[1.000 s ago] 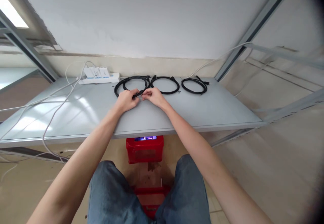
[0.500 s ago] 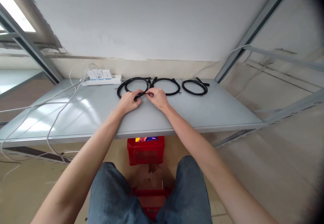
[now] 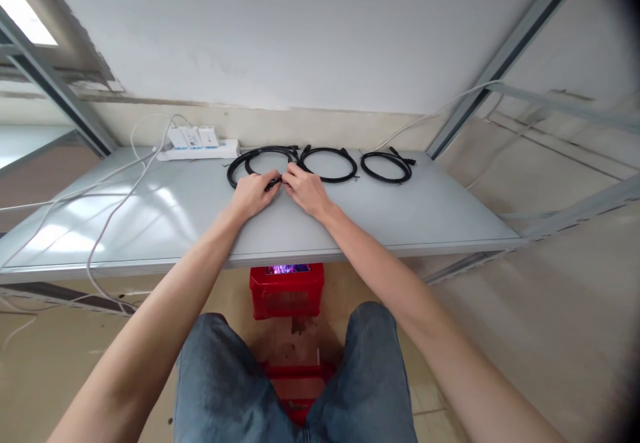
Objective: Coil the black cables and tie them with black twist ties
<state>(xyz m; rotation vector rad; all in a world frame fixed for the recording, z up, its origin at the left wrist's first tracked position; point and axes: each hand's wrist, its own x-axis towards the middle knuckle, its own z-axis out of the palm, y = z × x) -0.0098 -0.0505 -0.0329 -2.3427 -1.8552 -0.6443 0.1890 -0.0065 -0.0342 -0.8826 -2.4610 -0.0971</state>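
Note:
Both my hands meet at the near right side of a coiled black cable (image 3: pixel 234 169) on the grey shelf (image 3: pixel 380 219). My left hand (image 3: pixel 253 193) is closed on the coil, thumb and fingers pinching it. Close beside it, my right hand (image 3: pixel 304 188) pinches at the same spot; its fingers cover whatever small part they hold. Behind the hands another coil overlaps the first one. A second coiled black cable (image 3: pixel 330 180) lies just right of my right hand, and a third coiled cable (image 3: pixel 385 179) rests farther right, its plug ends sticking out.
A white power strip (image 3: pixel 200 152) with white adapters (image 3: pixel 193 137) stands at the back left. White cords (image 3: pixel 113 215) trail across the shelf's left side and over its front edge. Metal posts (image 3: pixel 505 56) rise at the shelf's ends. Below is a red stool (image 3: pixel 287 296).
My right hand's fingers have closed in nearer to my left hand on the coil, and both wrists have turned slightly. The view has shifted a little. The other coils lie as before.

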